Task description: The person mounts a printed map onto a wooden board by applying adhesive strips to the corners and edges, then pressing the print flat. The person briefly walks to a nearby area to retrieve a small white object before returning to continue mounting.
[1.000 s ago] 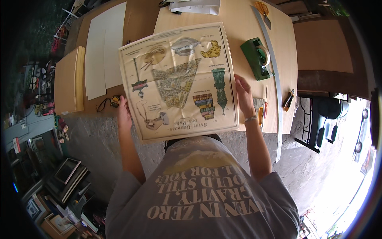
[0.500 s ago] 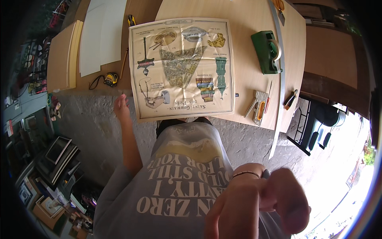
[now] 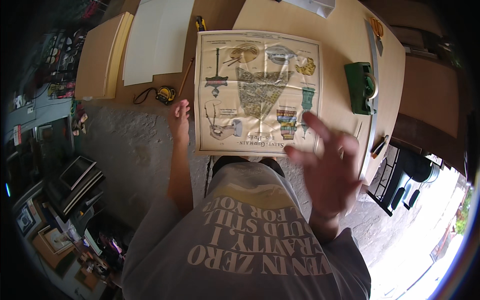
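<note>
Probably the creased paper print on the table is light and tears easily, so opposite edges suit holding, while left hand and right hand show a loosely spread, empty grip.

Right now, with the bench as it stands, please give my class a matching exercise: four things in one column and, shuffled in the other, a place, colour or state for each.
Things
1. Poster
2. Tape dispenser
3. Tape measure
4. Scissors

Descriptions
A. Orange handles
B. Yellow and black, on the person's left
C. Printed side up, creased
D. Green body, on the person's right

Pairs: 1-C; 2-D; 3-B; 4-A
</note>
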The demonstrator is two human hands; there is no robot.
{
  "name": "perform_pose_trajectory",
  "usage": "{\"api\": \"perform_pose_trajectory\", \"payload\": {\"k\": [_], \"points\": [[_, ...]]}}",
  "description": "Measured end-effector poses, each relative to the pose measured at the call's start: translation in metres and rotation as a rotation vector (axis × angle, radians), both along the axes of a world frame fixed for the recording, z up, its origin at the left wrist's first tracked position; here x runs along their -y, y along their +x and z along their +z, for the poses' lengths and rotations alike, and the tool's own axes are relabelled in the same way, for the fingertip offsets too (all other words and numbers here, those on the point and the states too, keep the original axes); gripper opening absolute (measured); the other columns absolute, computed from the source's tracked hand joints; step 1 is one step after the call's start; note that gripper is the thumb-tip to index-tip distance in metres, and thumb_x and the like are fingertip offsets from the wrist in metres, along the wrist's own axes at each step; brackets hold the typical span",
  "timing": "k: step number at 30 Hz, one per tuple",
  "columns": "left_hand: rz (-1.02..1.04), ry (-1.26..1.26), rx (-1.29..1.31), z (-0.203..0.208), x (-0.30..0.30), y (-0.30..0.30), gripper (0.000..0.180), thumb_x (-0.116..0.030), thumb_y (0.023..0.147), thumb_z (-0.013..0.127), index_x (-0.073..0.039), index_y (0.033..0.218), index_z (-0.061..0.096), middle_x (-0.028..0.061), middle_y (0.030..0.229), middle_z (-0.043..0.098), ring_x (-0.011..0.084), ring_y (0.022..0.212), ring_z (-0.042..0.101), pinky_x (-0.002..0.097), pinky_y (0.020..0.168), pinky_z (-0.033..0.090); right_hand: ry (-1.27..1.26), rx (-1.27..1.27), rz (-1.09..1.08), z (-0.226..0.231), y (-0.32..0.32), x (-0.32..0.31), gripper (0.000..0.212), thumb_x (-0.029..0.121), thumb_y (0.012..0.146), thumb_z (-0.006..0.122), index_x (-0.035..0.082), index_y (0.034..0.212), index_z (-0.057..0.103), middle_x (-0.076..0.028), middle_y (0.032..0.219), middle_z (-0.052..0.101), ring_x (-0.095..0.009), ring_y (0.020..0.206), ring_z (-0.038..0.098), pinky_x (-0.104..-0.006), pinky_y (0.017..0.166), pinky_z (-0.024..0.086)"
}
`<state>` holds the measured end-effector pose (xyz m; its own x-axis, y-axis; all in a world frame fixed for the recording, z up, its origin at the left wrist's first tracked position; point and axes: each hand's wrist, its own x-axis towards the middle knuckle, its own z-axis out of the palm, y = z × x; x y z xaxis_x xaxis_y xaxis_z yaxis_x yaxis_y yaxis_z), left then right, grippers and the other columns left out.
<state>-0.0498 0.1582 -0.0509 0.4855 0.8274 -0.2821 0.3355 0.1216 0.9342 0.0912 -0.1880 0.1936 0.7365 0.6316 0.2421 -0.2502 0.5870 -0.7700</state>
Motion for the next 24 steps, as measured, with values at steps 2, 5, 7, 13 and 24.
{"api": "perform_pose_trajectory", "payload": {"k": [2, 5, 7, 13, 24], "points": [[-0.046, -0.011, -0.047, 0.001, -0.002, 0.009, 0.033, -0.036, 0.102, 0.067, -0.007, 0.119, 0.07, 0.006, 0.113, 0.073, 0.0146, 0.098, 0.068, 0.0298, 0.079, 0.052, -0.766, 0.127, -0.312, -0.059, 0.026, 0.022, 0.042, 0.029, 0.111, 0.047, -0.004, 0.136, 0.052, -0.023, 0.132, 0.063, -0.029, 0.112, 0.068, -0.0406, 0.101, 0.051], [-0.09, -0.067, 0.013, -0.001, -0.008, 0.025, 0.032, -0.031, 0.103, 0.066, -0.003, 0.119, 0.069, 0.0065, 0.111, 0.072, 0.0136, 0.098, 0.067, 0.0298, 0.082, 0.051, -1.362, 0.005, -0.582, -0.17, 0.051, 0.056, 0.045, 0.033, 0.105, 0.061, -0.001, 0.134, 0.056, -0.018, 0.125, 0.068, -0.027, 0.112, 0.068, -0.0386, 0.099, 0.051], [-0.111, -0.106, 0.056, -0.007, -0.013, 0.036, 0.032, -0.03, 0.103, 0.067, -0.001, 0.117, 0.068, 0.0069, 0.109, 0.072, 0.0129, 0.099, 0.066, 0.0288, 0.084, 0.05, -1.678, 0.303, -0.714, -0.234, 0.052, 0.08, 0.047, 0.035, 0.102, 0.064, -0.002, 0.132, 0.058, -0.02, 0.121, 0.069, -0.033, 0.106, 0.069, -0.0434, 0.095, 0.053], [-0.086, -0.083, 0.064, -0.031, -0.022, 0.058, 0.031, -0.029, 0.103, 0.068, 0.001, 0.108, 0.068, 0.0029, 0.092, 0.065, 0.0107, 0.087, 0.058, 0.0261, 0.08, 0.045, -1.535, 0.26, -0.708, -0.288, 0.066, 0.104, 0.045, 0.038, 0.102, 0.06, -0.002, 0.122, 0.065, -0.022, 0.103, 0.072, -0.036, 0.091, 0.069, -0.0444, 0.082, 0.054], [-0.022, 0.152, 0.175, -0.013, -0.008, 0.08, 0.029, -0.027, 0.103, 0.066, -0.003, 0.088, 0.061, -0.0027, 0.082, 0.049, 0.0081, 0.079, 0.042, 0.0275, 0.072, 0.037, -1.221, -0.214, -0.712, -0.258, 0.077, 0.088, 0.037, 0.035, 0.105, 0.059, 0.001, 0.091, 0.062, -0.001, 0.076, 0.054, -0.011, 0.07, 0.048, -0.0323, 0.064, 0.044]]}}
